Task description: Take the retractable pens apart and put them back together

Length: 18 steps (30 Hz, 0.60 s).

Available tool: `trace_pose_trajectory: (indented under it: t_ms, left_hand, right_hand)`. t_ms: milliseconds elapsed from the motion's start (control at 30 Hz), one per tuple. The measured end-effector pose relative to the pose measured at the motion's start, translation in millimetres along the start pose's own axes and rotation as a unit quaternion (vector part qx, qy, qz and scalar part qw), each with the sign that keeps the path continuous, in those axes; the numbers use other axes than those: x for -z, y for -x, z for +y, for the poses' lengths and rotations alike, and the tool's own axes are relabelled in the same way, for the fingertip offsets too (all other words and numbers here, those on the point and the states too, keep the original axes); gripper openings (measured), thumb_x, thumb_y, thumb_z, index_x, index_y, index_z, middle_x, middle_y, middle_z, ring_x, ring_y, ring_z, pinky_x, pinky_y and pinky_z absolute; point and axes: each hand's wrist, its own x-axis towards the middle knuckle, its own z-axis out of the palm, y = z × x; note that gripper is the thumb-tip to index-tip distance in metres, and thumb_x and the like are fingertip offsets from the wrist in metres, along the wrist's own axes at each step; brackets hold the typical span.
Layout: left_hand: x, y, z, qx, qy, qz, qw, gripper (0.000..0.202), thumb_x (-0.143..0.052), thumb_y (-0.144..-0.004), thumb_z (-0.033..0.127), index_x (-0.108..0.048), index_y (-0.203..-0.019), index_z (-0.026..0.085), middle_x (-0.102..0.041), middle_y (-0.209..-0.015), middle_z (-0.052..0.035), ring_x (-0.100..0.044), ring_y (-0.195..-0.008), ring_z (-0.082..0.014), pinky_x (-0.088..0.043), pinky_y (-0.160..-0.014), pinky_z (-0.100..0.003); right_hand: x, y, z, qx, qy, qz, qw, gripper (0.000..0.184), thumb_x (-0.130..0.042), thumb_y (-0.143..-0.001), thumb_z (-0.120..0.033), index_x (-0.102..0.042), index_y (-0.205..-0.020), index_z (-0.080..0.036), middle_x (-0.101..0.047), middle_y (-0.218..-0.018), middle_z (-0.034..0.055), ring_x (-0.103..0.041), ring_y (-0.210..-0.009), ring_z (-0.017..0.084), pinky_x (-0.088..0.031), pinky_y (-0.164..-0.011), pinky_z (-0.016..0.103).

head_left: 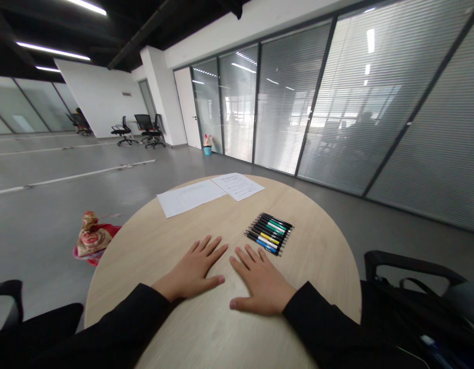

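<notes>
Both of my hands rest palm down on a round wooden table [137,277], fingers spread and holding nothing. My left hand [194,269] lies left of the middle, its thumb pointing toward the other hand. My right hand [262,282] is just beside it, a small gap between them. Just beyond the right fingertips lies a row of several pens [269,233], side by side and slanted. Their barrels are mostly black, with blue, white, yellow and green parts.
Two printed paper sheets, a left one [192,197] and a right one [239,185], meet at the table's far edge. Black chairs stand at the right [413,266] and left [40,318]. A red and tan bundle [94,238] sits on the floor at left. Glass partitions [283,102] stand behind.
</notes>
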Motion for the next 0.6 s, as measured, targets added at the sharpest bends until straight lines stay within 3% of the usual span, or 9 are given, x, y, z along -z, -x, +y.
trace_pose_trajectory:
  t_ms: [600]
  left_hand:
    - [3.6,-0.9,1.6,0.006,0.016,-0.008,1.0,0.087,-0.043,-0.089,0.078,-0.028,-0.161,0.03,-0.02,-0.169,-0.0116,-0.017,-0.153,-0.0444,-0.02,-0.12,-0.065]
  right_hand:
    - [0.6,-0.2,-0.3,0.0,-0.004,-0.003,1.0,0.105,-0.058,-0.082,-0.078,-0.023,-0.162,-0.02,-0.009,-0.17,0.0141,-0.001,-0.155,0.04,-0.003,-0.122,0.063]
